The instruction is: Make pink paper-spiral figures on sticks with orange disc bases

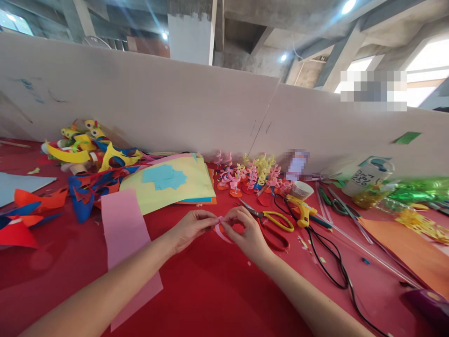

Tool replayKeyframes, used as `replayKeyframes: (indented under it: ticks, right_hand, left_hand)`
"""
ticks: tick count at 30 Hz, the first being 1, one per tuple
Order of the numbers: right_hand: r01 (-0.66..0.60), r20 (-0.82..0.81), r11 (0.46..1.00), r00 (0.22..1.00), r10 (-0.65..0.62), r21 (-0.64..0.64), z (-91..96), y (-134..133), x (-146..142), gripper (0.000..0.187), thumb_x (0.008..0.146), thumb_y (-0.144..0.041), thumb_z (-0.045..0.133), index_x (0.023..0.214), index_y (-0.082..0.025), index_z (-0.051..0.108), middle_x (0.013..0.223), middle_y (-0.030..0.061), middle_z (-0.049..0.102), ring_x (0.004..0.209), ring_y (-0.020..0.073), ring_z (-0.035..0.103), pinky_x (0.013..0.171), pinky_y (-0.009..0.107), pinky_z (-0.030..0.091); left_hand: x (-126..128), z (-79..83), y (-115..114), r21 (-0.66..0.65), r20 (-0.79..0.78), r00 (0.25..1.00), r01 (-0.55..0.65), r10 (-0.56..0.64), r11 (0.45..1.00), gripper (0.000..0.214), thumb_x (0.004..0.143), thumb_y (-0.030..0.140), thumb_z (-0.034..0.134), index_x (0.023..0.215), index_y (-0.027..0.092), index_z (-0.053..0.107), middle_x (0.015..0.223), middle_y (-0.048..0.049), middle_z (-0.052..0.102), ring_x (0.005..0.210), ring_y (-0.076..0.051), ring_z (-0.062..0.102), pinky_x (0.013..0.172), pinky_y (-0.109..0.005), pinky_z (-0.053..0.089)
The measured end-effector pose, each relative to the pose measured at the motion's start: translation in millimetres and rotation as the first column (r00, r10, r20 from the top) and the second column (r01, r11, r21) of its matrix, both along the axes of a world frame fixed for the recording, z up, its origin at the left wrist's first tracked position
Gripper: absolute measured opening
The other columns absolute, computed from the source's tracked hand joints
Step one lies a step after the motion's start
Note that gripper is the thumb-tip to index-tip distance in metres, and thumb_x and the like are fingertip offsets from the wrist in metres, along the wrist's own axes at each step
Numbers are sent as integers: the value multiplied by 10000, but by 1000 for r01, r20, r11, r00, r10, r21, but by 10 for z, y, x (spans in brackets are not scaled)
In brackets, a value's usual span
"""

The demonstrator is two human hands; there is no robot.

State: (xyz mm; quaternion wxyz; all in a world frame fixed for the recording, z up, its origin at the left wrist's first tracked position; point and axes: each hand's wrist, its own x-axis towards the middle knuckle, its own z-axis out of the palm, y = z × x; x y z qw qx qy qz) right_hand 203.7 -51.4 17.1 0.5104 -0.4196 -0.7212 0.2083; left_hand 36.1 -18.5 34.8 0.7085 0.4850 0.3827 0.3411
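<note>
Between my hands is a thin pink paper strip (223, 235), curved into a loop above the red table. The fingertips of my left hand (191, 229) pinch one part of it. My right hand (245, 229) pinches it from the other side, thumb and forefinger closed. Just beyond the right hand lie scissors (277, 221) with yellow and red handles, blades pointing left. A pink paper sheet (126, 234) lies partly under my left forearm. Behind the hands stand several small curled paper figures (249, 173) in pink and yellow on round red bases.
A yellow glue gun (300, 210) trails a black cord (338, 262) on the right. Stacked coloured paper (168, 187) lies back left, beside yellow and blue paper cut-outs (94, 145). Orange sheets (414, 248) and a white container (368, 175) are at right. A pale panel (175, 103) borders the table.
</note>
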Motion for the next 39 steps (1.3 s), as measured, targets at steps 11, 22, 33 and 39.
replayKeyframes:
  ticks: [11, 22, 33, 39]
  right_hand:
    - [-46, 90, 998, 995, 43, 39, -11, -16, -13, 174, 752, -99, 575, 868, -224, 608, 863, 29, 537, 761, 144, 539, 695, 274, 487]
    - [-59, -203, 985, 979, 25, -164, -60, 35, -25, 28, 762, -207, 570, 771, -207, 596, 807, 26, 571, 729, 140, 570, 681, 271, 500]
    - [-153, -402, 919, 916, -6, -362, -128, 93, -45, 136, 705, -308, 626, 735, -186, 576, 712, 7, 596, 651, 127, 562, 634, 255, 466]
    - [-235, -390, 883, 919, 66, -406, -129, 135, 13, 197, 681, -313, 654, 826, -186, 613, 736, 5, 625, 683, 133, 581, 661, 261, 461]
  left_hand:
    - [-12, -7, 12, 24, 12, 1000, 17, -17, 1000, 155, 619, 308, 738, 645, 157, 713, 631, -1, 592, 640, -107, 487, 660, -229, 393]
    - [7, -55, 15, 168, -77, 997, 42, -29, 985, 186, 630, 328, 720, 708, 160, 699, 688, -12, 639, 681, -131, 540, 698, -262, 410]
    - [5, -12, 13, 398, -236, 971, 132, -38, 908, 140, 703, 301, 627, 748, 169, 640, 759, -14, 642, 746, -161, 570, 732, -286, 435]
    - [-11, -8, 25, 489, -363, 932, 205, -16, 848, 94, 710, 251, 579, 710, 167, 623, 727, -19, 626, 700, -158, 569, 688, -276, 441]
